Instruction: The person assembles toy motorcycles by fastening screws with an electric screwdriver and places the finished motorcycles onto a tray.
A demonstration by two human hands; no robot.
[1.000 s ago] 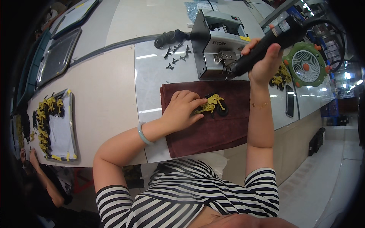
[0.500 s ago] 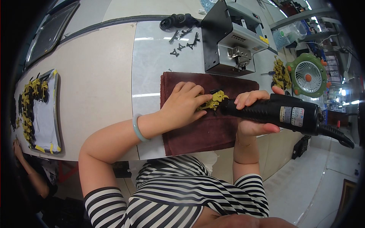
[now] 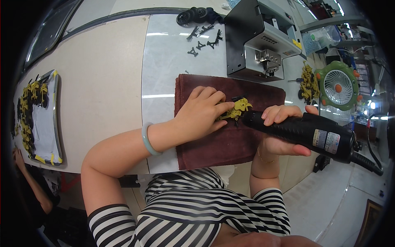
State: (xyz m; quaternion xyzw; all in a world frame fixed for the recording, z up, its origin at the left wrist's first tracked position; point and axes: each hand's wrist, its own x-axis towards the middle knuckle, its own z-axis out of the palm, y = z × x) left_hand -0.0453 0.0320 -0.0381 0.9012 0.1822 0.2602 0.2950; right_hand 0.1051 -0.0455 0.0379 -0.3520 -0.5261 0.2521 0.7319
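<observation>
My left hand (image 3: 202,110) pinches a small yellow plastic assembly with black bits (image 3: 239,108), pressing it against the folded dark red towel (image 3: 230,146) with thumb and fingertips. My right hand (image 3: 282,129) is wrapped round a thick black electric screwdriver (image 3: 302,128), which lies nearly level and points left. Its nose is right beside the lower right end of the yellow assembly. I cannot tell whether the bit sits in a screw there.
Behind the towel stands a grey-black machine (image 3: 257,45). Black wheels (image 3: 191,16) and small black brackets (image 3: 200,45) lie at the back. More yellow assemblies (image 3: 307,84) are near a green fan (image 3: 338,84). On the left, a tray (image 3: 48,127) holds yellow assemblies; another person's arm (image 3: 35,183) is nearby.
The screwdriver's nose has dropped slightly toward me relative to the yellow assembly, showing more of the assembly's right end. My left hand keeps its hold. The whole view has shifted a little.
</observation>
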